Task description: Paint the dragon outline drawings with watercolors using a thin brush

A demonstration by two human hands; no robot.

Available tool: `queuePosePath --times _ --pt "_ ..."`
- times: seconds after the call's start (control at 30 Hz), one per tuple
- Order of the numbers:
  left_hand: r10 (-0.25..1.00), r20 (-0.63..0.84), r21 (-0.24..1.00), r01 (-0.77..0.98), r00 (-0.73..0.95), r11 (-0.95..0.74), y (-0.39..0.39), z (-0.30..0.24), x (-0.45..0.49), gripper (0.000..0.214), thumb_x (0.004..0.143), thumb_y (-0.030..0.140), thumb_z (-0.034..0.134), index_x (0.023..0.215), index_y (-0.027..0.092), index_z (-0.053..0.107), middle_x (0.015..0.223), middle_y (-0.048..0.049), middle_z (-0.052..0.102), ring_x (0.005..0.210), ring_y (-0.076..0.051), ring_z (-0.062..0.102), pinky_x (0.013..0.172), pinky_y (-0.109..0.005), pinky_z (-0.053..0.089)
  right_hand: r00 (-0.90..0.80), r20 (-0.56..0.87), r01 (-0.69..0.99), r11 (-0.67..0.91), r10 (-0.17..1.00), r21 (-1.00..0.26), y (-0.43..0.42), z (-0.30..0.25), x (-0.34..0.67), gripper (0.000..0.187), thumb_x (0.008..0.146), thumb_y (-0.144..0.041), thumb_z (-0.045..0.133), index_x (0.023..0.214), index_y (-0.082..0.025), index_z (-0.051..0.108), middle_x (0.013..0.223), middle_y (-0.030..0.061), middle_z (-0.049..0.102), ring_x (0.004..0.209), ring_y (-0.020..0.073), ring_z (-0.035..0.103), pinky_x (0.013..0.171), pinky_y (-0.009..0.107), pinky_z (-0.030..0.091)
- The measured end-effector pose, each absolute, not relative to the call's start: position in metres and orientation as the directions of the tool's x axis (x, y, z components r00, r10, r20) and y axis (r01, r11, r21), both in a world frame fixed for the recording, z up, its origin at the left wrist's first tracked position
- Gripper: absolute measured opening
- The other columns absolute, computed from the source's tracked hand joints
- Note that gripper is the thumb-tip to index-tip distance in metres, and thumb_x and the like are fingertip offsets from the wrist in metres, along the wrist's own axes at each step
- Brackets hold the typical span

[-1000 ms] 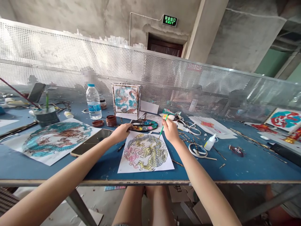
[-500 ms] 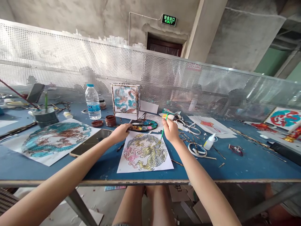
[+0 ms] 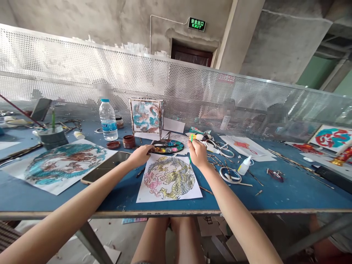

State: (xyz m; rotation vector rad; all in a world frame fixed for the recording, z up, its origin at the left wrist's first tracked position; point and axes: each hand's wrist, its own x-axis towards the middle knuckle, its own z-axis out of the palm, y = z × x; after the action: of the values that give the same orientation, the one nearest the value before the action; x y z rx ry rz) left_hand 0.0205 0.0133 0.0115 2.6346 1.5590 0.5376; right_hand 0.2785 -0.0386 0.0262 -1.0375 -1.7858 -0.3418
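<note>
My right hand (image 3: pixel 198 152) is closed around a thin green paintbrush (image 3: pixel 190 160). The brush points down, its tip at the upper right of a dragon drawing (image 3: pixel 169 179) on white paper. Yellow colours much of the dragon, and pink marks the drawing's left side. At the paper's upper left corner, my left hand (image 3: pixel 140 155) has its fingers pinched on the left end of a dark oval paint palette (image 3: pixel 179 147). Several paint colours sit in the palette's wells. My left fingertips are partly hidden.
Left of the drawing lie a phone (image 3: pixel 106 169) and a blue dragon painting (image 3: pixel 66 161). Behind stand a water bottle (image 3: pixel 108 123), a brown paint jar (image 3: pixel 129 141) and a framed picture (image 3: pixel 146 115). A glue bottle (image 3: pixel 244 165) and a white coil (image 3: pixel 230 176) are at right.
My right hand has shifted slightly, and the brush stands more upright with its tip a little lower on the drawing's right side. My left hand stays by the palette.
</note>
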Motion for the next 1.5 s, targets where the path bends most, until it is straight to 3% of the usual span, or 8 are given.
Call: queuePosePath --times 0.2,0.43,0.73,0.93,1.1,1.2,1.33,1.5 --pt "0.857 0.274 0.204 0.844 0.437 -0.495 0.013 0.013 0.02 0.039 0.071 0.009 0.042 0.105 0.016 0.059 0.108 -0.0087 0.063 0.1 -0.025 0.057 0.08 -0.028 0.046 -0.151 0.844 0.77 0.597 0.514 -0.226 -0.04 0.027 0.278 0.036 0.092 -0.035 0.03 0.06 -0.02 0.039 0.052 -0.0004 0.043 0.049 0.0134 0.043 0.05 0.026 0.026" --pt "0.863 0.255 0.212 0.846 0.435 -0.489 0.014 0.013 0.02 0.039 0.07 0.009 0.043 0.104 0.016 0.059 0.106 -0.0079 0.063 0.099 -0.023 0.058 0.082 -0.028 0.046 -0.1 0.883 0.779 0.589 0.458 -0.217 -0.04 0.028 0.278 0.035 0.093 -0.034 0.028 0.067 -0.019 0.046 0.062 0.0033 0.052 0.06 0.016 0.05 0.056 0.027 0.032" --pt "0.858 0.273 0.212 0.843 0.435 -0.495 0.014 0.014 0.019 0.039 0.07 0.011 0.043 0.105 0.016 0.06 0.107 -0.0088 0.063 0.101 -0.025 0.057 0.083 -0.03 0.046 -0.145 0.836 0.781 0.58 0.529 -0.231 -0.042 0.027 0.276 0.038 0.093 -0.036 0.028 0.061 -0.02 0.043 0.053 0.0012 0.046 0.051 0.0147 0.044 0.052 0.027 0.026" --pt "0.857 0.282 0.236 0.834 0.432 -0.498 0.014 0.013 0.018 0.039 0.069 0.01 0.043 0.103 0.016 0.06 0.107 -0.0081 0.063 0.102 -0.024 0.056 0.086 -0.03 0.045 -0.085 0.873 0.763 0.595 0.481 -0.254 -0.042 0.029 0.279 0.033 0.092 -0.034 0.028 0.068 -0.019 0.044 0.064 0.0041 0.052 0.063 0.0171 0.05 0.058 0.027 0.031" --pt "0.849 0.299 0.223 0.833 0.435 -0.506 0.013 0.015 0.018 0.037 0.069 0.011 0.041 0.1 0.016 0.06 0.104 -0.0082 0.064 0.099 -0.024 0.057 0.082 -0.029 0.046 -0.126 0.837 0.763 0.591 0.532 -0.261 -0.042 0.028 0.277 0.036 0.092 -0.037 0.029 0.06 -0.021 0.036 0.054 0.0003 0.043 0.052 0.0145 0.043 0.052 0.027 0.026" --pt "0.855 0.299 0.22 0.841 0.424 -0.495 0.015 0.014 0.017 0.038 0.069 0.01 0.041 0.101 0.017 0.06 0.105 -0.0072 0.064 0.1 -0.023 0.057 0.083 -0.028 0.045 -0.036 0.838 0.704 0.609 0.544 -0.365 -0.043 0.028 0.278 0.039 0.091 -0.042 0.029 0.06 -0.02 0.037 0.054 -0.0004 0.041 0.052 0.0137 0.042 0.052 0.027 0.027" --pt "0.869 0.301 0.22 0.858 0.393 -0.465 0.018 0.014 0.014 0.039 0.067 0.01 0.041 0.101 0.017 0.059 0.103 -0.0066 0.064 0.097 -0.022 0.058 0.081 -0.028 0.046 0.176 0.699 0.389 0.603 0.693 -0.696 -0.037 0.028 0.279 0.042 0.089 -0.051 0.029 0.063 -0.02 0.041 0.056 -0.0017 0.042 0.049 0.0111 0.04 0.049 0.025 0.033" --pt "0.899 0.315 0.215 0.899 0.305 -0.38 0.019 0.017 0.01 0.038 0.067 0.01 0.041 0.099 0.017 0.06 0.102 -0.0086 0.065 0.093 -0.022 0.059 0.076 -0.027 0.047 0.015 0.462 0.096 0.458 0.887 -0.883 -0.03 0.025 0.273 0.04 0.081 -0.056 0.043 0.065 -0.02 0.045 0.053 -0.0035 0.041 0.045 0.0099 0.041 0.042 0.022 0.034"
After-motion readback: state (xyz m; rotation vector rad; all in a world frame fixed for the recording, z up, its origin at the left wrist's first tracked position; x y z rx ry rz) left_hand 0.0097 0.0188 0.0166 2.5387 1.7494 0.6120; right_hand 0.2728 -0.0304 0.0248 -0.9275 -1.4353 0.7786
